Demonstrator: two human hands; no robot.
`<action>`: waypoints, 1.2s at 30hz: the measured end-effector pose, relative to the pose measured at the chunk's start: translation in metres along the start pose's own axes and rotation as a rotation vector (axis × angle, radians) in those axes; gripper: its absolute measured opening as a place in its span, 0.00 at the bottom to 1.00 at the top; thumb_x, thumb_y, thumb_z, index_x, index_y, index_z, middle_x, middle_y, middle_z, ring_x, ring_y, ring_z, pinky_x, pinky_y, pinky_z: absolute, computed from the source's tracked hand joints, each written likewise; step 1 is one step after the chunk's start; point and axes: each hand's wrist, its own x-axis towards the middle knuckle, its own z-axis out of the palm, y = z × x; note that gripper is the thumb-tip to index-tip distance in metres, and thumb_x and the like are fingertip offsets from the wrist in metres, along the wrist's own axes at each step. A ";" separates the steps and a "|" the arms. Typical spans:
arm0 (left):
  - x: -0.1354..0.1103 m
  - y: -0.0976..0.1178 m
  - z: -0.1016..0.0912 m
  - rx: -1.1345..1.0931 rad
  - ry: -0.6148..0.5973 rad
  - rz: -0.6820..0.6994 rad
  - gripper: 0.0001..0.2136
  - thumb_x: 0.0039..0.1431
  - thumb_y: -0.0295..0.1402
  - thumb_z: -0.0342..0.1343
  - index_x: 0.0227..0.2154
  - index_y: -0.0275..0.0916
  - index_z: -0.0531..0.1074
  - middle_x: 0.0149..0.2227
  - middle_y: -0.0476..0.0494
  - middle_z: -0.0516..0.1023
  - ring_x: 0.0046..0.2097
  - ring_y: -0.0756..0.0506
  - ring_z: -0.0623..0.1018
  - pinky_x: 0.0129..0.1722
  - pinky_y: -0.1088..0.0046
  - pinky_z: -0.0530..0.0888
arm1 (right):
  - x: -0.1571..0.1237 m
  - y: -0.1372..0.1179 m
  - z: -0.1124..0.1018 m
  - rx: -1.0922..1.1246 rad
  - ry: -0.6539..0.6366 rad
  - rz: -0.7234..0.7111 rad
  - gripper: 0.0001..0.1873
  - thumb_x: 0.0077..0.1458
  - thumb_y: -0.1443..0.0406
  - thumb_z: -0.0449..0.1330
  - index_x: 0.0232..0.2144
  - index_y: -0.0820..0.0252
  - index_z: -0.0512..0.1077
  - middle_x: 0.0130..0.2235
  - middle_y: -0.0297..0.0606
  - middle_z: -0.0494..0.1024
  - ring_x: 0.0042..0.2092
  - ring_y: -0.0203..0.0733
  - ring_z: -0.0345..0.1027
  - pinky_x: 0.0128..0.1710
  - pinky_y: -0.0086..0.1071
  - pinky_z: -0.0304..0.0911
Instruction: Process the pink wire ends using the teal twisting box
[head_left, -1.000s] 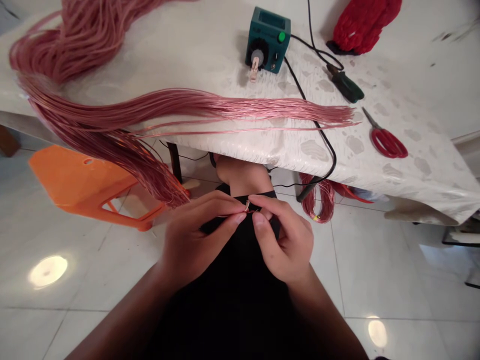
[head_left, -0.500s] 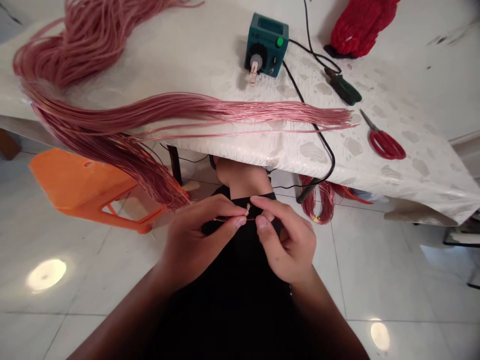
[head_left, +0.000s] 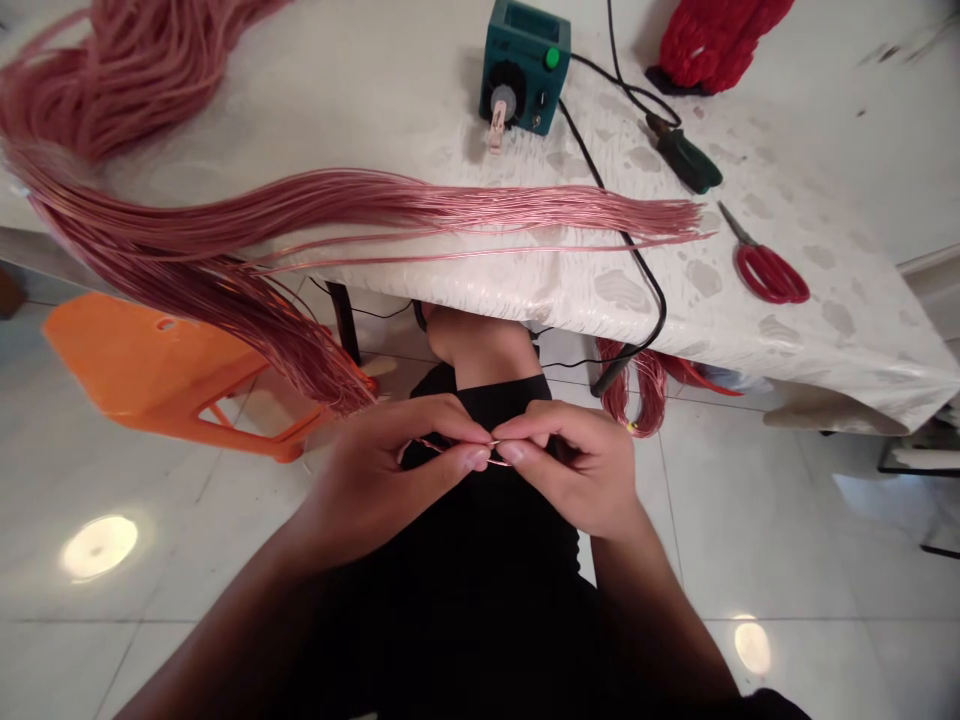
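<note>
While both hands pinch it near its middle, a short length of copper wire (head_left: pixel 457 450) lies almost level across the view, its long axis running left to right and dipping slightly rightward, above the person's black clothing and below the table's edge. The left hand (head_left: pixel 382 480) and right hand (head_left: pixel 574 470) nearly meet, each thumb and forefinger closed on the wire, the other fingers curled. Beyond them, a long sheaf of pink copper wires (head_left: pixel 450 205) stretches along a white-covered table (head_left: pixel 825 150) and droops left toward an orange plastic stool (head_left: pixel 150 370). Red-handled scissors (head_left: pixel 769 275) and a green control box (head_left: pixel 523 65) sit farther back.
</note>
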 end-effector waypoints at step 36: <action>-0.002 -0.003 0.006 -0.171 0.148 0.024 0.05 0.60 0.25 0.64 0.36 0.42 0.79 0.29 0.50 0.81 0.32 0.50 0.79 0.33 0.74 0.76 | -0.010 0.026 0.052 0.617 0.212 0.191 0.04 0.61 0.64 0.65 0.38 0.50 0.81 0.39 0.34 0.73 0.36 0.34 0.69 0.33 0.31 0.67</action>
